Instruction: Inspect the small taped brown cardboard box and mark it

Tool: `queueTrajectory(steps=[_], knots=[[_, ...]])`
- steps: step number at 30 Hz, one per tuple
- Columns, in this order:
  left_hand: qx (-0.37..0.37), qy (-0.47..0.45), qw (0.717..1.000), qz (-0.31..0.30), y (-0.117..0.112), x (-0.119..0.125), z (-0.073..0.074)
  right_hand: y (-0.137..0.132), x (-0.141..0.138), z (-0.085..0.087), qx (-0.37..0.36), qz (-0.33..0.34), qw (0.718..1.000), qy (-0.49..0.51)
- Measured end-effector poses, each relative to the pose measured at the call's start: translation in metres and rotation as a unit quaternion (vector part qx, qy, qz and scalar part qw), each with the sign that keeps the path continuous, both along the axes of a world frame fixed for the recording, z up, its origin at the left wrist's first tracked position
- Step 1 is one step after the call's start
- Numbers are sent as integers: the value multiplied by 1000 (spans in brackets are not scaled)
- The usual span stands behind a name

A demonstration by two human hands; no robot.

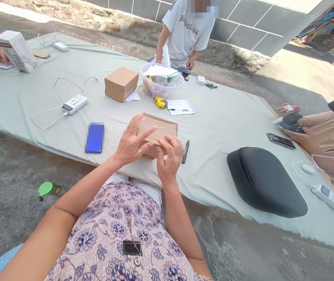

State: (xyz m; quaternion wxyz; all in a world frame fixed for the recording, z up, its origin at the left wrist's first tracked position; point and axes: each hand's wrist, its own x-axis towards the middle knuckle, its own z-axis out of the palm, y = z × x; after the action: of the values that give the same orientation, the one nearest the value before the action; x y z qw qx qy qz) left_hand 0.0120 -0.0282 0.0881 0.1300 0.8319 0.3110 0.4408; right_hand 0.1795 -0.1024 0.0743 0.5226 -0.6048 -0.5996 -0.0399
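A small brown cardboard box (162,127) sits in front of me near the table's edge, with strips of clear tape on its top. My left hand (133,142) rests at the box's left side, fingers spread, some of them lying over its top. At the near right edge of the box, my right hand (169,156) has its fingers bent and its thumb pressed against the cardboard. A black marker pen (186,151) lies just right of that hand. To the left of my hands is a phone with a blue screen (94,137).
Beyond the box stand another cardboard box (121,84), a plastic basket (163,88), a yellow tape measure (160,102) and a written sheet (181,107). A white power strip (75,104) lies left, a black cushion (267,181) right. Several people are around the table.
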Motion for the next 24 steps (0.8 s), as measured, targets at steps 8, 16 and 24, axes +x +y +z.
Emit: queueTrajectory(steps=[8,16,24], knots=[[50,-54,997,-1,3,14,-25,0,10,-10,30,32,999,14],[47,-62,997,-21,1,8,-22,-8,25,-12,70,75,993,55],[32,-54,998,-17,2,6,-19,-13,28,-25,53,57,973,215]])
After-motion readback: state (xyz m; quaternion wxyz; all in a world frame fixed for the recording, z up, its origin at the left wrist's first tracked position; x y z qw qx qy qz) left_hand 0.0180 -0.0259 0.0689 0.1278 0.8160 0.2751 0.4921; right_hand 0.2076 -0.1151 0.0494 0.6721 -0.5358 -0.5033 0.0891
